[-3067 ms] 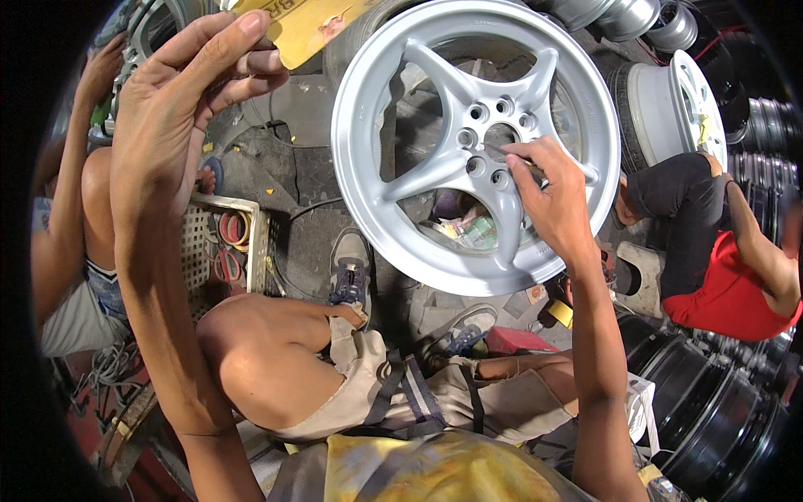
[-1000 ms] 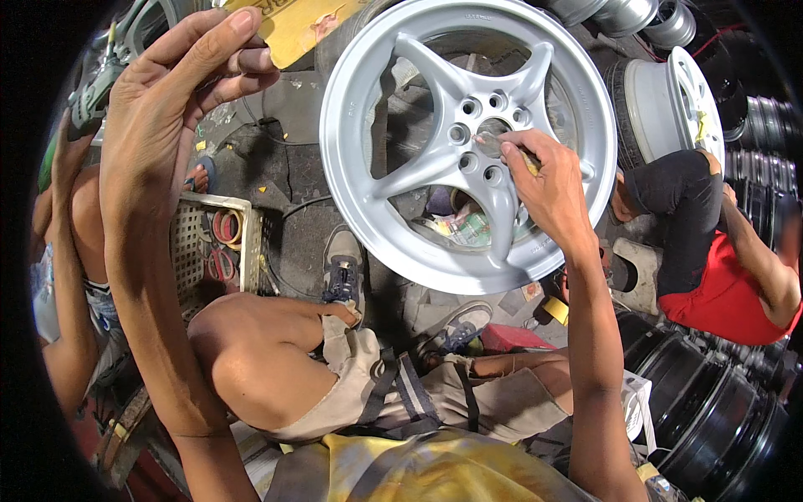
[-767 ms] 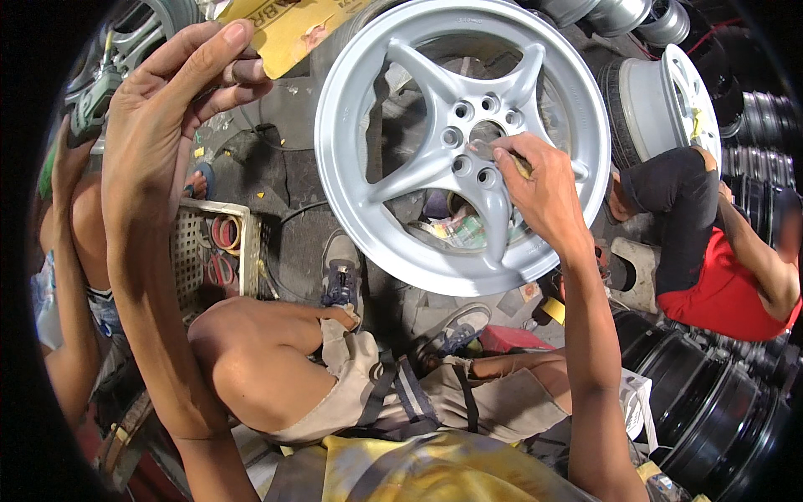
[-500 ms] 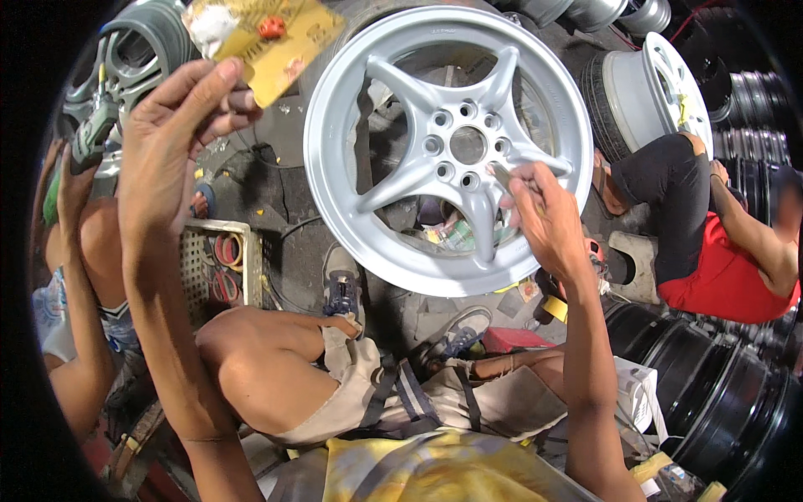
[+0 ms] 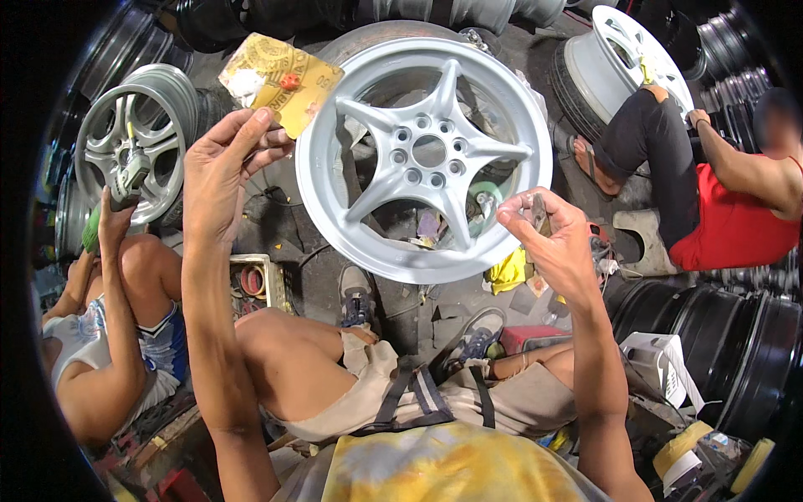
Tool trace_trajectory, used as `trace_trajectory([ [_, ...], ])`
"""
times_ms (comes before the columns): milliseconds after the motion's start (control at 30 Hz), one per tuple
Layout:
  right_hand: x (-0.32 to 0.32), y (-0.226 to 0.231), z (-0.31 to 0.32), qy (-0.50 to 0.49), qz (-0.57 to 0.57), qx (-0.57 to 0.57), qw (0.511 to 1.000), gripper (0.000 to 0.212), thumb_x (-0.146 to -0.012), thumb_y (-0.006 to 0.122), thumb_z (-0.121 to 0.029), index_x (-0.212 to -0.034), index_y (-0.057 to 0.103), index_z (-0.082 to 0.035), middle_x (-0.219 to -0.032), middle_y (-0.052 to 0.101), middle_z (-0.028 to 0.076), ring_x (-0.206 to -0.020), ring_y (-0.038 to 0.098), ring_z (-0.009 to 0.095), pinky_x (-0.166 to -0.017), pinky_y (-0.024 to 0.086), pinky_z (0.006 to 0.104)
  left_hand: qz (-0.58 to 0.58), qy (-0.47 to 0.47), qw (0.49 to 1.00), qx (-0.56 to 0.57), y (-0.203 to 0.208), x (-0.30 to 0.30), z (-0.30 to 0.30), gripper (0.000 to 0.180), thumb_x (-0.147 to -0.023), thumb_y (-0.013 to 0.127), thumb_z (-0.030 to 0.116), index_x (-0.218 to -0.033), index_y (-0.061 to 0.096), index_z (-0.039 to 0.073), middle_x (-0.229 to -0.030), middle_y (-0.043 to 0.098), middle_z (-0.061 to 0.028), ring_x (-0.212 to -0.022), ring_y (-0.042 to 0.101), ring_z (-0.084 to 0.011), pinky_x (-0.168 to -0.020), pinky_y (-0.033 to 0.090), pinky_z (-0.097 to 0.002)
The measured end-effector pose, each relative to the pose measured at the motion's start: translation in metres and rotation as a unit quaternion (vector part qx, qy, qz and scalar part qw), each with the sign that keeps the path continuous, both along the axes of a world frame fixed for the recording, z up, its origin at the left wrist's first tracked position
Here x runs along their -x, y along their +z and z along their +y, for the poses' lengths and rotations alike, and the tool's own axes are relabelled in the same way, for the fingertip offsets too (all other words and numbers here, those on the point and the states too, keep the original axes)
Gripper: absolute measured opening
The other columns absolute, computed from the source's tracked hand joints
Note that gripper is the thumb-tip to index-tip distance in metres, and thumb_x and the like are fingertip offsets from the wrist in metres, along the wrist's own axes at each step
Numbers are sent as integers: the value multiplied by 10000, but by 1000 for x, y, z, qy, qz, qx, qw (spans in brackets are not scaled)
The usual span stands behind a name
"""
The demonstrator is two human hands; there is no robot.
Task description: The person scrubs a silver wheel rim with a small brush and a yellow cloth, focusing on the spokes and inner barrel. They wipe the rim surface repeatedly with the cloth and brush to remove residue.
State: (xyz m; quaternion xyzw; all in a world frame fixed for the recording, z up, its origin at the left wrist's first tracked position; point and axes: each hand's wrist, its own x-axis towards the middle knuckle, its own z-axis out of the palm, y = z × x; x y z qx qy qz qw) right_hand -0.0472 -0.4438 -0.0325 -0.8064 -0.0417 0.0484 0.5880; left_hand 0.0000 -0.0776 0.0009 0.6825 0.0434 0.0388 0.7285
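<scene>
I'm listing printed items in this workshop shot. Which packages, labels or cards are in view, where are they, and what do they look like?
Yellow printed card: pinched in the left hand, upper left beside the silver five-spoke alloy wheel; flat, roughly square, with white and red blobs on it.
Pale yellow tape rolls: lower right corner, round.
Red flat box: on the floor under the right hand; rectangular.

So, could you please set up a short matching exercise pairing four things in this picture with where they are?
Things:
1. yellow card
2. small grey tool
3. silver five-spoke wheel
4. white rim

Places:
a. upright in the middle, between both raised hands
b. at the fingertips of the left hand
c. top right, beside the person in red
d. pinched in the right hand

Pairs: 1-b, 2-d, 3-a, 4-c
</scene>
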Motion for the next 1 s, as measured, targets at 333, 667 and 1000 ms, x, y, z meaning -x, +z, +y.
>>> trace_trajectory([
  [333,3,15,4,-30,29,-145,988,255,-969,717,-237,-1054,724,4,-837,707,11,-749,605,59,-679,480,249,97,-184,978,-30,8,16,-93,182,-987,682,188,-993,725,11,-851,708,-37,-789,687,-100,-745,578,-251],
  [667,71,38,-114,-124,-67,-92,986,243,-952,696,-245,-962,765,-12,-878,753,20,-784,614,68,-746,499,268,100,-409,904,-75,28,34,-229,226,-1000,659,211,-1062,706,0,-926,714,-62,-880,714,-142,-834,584,-290],
  [1000,252,-18,-207,-335,150,-87,926,215,-999,647,-291,-977,667,-78,-759,558,-69,-566,428,6,-484,301,213,93,-493,861,-81,-37,66,-278,279,-990,661,134,-1186,700,-62,-953,748,-90,-840,682,-97,-774,556,-248],
])
